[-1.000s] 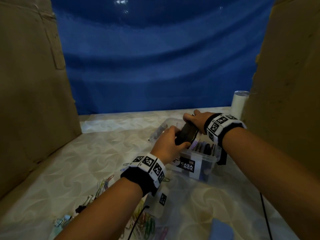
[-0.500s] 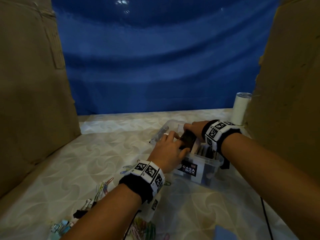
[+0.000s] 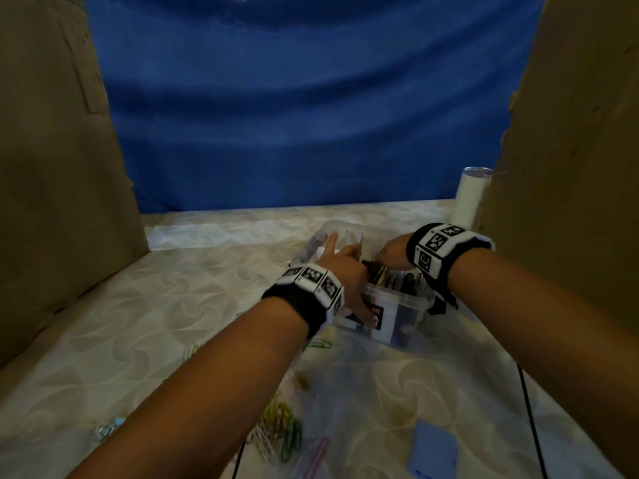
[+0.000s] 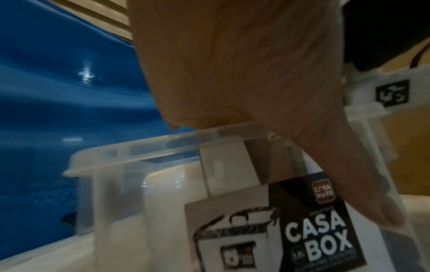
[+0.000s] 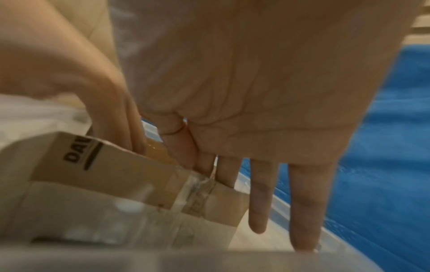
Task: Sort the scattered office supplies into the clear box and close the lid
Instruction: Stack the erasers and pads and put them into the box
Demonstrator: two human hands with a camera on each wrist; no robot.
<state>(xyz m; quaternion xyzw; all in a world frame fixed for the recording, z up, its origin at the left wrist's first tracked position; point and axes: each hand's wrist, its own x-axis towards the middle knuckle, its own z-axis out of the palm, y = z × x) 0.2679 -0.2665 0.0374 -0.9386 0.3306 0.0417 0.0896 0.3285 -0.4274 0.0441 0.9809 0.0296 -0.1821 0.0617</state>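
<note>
Sitting in clear box (image 3: 401, 297), between hands (image 3: 345, 274) (image 3: 394, 254): packet (image 5: 130, 184).

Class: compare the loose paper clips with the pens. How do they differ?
The paper clips lie scattered on the table, outside the clear box; the pens sit inside it. The paper clips are multicoloured, the pens dark. Both are office supplies.

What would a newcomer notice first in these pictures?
The left hand and right hand reach into a clear box at the middle of the table, both touching a brown carton that stands in it. Coloured paper clips lie scattered nearer the person. A blue sheet hangs behind.
</note>
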